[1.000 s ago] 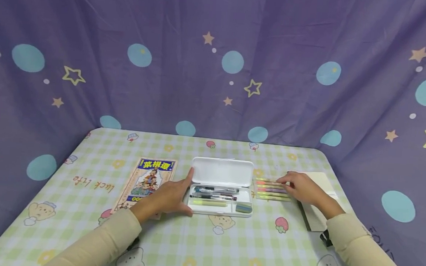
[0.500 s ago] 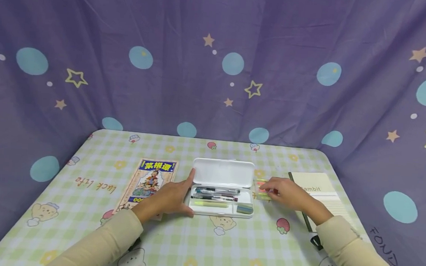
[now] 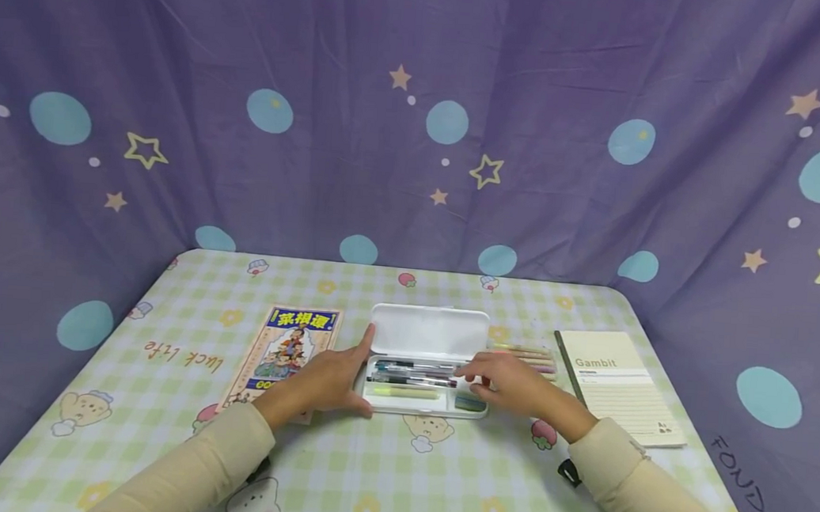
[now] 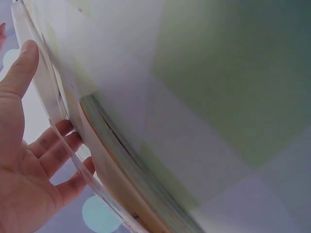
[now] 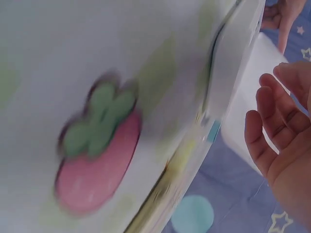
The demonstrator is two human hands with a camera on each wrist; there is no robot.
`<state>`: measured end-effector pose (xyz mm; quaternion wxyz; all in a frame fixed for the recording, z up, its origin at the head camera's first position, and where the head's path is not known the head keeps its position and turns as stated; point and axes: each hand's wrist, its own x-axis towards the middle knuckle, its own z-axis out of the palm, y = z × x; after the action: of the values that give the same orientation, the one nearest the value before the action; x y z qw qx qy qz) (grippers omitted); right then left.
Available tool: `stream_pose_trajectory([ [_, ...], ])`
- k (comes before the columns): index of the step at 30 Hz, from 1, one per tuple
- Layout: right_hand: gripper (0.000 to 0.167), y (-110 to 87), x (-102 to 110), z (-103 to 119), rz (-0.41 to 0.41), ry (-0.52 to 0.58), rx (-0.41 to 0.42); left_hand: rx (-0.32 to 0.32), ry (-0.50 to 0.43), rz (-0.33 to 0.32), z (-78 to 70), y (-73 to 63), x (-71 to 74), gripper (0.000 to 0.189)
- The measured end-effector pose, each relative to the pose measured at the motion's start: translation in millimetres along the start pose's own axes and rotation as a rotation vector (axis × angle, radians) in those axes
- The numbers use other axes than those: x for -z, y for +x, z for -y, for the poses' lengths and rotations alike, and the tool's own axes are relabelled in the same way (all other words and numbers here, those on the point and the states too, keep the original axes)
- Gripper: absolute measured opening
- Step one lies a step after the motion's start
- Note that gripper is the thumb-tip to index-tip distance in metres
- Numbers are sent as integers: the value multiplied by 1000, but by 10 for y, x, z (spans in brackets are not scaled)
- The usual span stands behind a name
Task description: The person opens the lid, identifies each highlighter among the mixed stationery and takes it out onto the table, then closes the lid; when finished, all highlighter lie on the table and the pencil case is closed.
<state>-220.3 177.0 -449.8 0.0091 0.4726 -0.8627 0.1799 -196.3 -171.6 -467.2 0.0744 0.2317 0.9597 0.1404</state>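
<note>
A white pencil case (image 3: 429, 331) lies with its lid raised in the middle of the table. Several clear-barrelled pens (image 3: 412, 380), a pale yellow highlighter (image 3: 406, 393) and a blue-grey eraser (image 3: 469, 404) lie in its tray. My left hand (image 3: 326, 379) rests against the case's left end, thumb and fingers spread. Over the tray's right end hovers my right hand (image 3: 515, 384), close to the pen ends; its fingers bend loosely and hold nothing in the right wrist view. Partly behind that hand lies a row of coloured highlighters (image 3: 523, 350) in a clear pack.
A comic-style book (image 3: 292, 351) with a blue title lies left of the case, partly under my left forearm. To the right is a cream notebook (image 3: 618, 389) marked Gambit. A checked cloth (image 3: 367, 467) covers the table, and a purple curtain (image 3: 543, 194) hangs behind it.
My right hand has left the highlighter pack and moved left to the case's right end. The pack and the notebook's cover are now less hidden. My left hand stays put.
</note>
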Motion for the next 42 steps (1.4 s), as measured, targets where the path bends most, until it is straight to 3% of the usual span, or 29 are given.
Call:
stream_pose_trajectory([
  [4,31,79,-76,94,24,44,-8,-1,-6,-3,0,3,0,144],
  [15,30,189,-195,245,41,-8,-6,20,-2,3,-4,-6,-1,144],
  [29,28,245,-304,260,91,19,-32,23,-2,2,-1,-13,-10,144],
  [42,24,348,-290,317,72,-63,7,11,0,-7,16,-17,-18,145],
])
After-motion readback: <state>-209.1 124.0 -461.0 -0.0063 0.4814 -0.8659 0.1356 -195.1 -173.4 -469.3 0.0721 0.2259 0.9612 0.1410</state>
